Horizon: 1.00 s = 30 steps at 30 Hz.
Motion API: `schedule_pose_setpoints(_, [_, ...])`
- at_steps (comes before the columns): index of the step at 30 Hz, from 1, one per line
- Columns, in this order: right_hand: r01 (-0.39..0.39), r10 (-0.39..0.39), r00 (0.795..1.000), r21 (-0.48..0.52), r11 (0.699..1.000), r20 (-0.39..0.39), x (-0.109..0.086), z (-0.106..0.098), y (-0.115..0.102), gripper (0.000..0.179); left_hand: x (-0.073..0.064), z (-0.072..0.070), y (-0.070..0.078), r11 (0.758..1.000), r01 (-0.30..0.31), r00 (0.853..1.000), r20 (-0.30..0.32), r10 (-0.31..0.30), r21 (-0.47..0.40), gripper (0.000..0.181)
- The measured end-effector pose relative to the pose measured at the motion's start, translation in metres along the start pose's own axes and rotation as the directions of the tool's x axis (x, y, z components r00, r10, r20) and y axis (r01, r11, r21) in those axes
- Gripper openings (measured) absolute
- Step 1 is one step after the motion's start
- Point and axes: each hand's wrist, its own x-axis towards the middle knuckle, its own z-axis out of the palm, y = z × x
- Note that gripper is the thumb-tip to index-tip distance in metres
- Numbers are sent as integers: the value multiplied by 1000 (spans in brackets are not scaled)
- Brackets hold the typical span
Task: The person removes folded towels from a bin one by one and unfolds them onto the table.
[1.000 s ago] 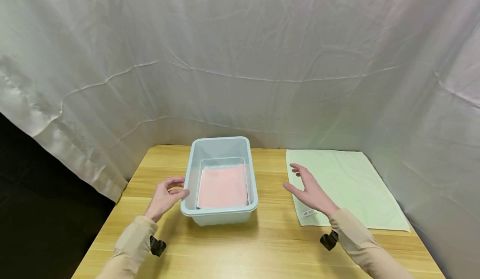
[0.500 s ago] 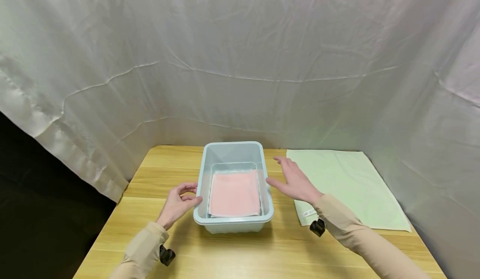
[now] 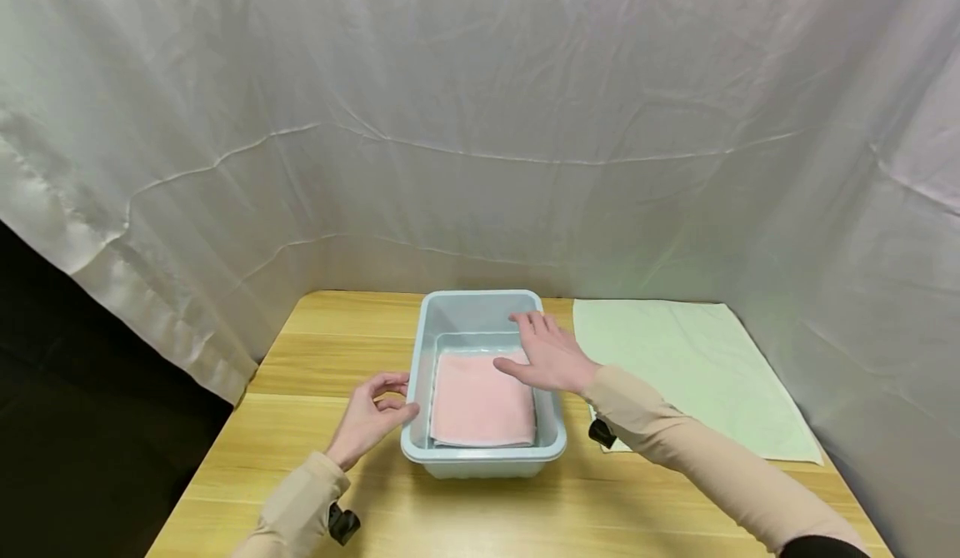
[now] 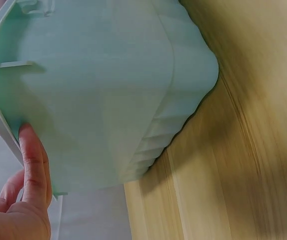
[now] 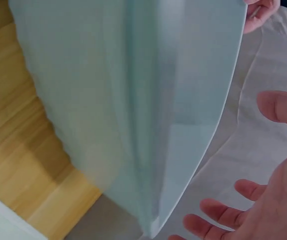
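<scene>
A pale blue plastic bin (image 3: 483, 455) stands on the table, with a folded pink towel (image 3: 480, 400) lying flat on its floor. My left hand (image 3: 371, 418) grips the bin's left rim, thumb on top and fingers hooked beneath it. The left wrist view shows those fingers (image 4: 33, 165) against the outer wall below the lip. Above the bin's right side hovers my right hand (image 3: 551, 360), fingers spread and holding nothing. From the right wrist, this hand (image 5: 278, 190) appears apart from the bin wall (image 5: 83, 90). It covers part of the right rim in the head view.
A pale green towel (image 3: 690, 375) lies spread out at the right of the wooden table (image 3: 337, 350). Grey curtains (image 3: 480, 125) hang close behind the table and at its sides. Dark fabric (image 3: 90, 425) is at the far left.
The bin has slid right and slightly nearer with the left hand on its rim. My right hand has moved left from over the green towel to over the bin.
</scene>
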Motion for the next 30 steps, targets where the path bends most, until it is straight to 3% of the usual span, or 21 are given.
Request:
schedule_pose_setpoints(10, [-58,77,984,-118,991,159,28,13,-23,80,-4,9,0,1000,-12,1000,-1,12,-13,49])
schedule_pose_setpoints(22, [-126,187,957,-261,957,223,54,56,-32,81,-7,15,3,1000,15,1000,9,-15,-10,49])
schedule_pose_setpoints(30, [-164,228,953,-288,943,202,66,91,-32,83,-9,18,2,1000,3,1000,21,-2,-10,50])
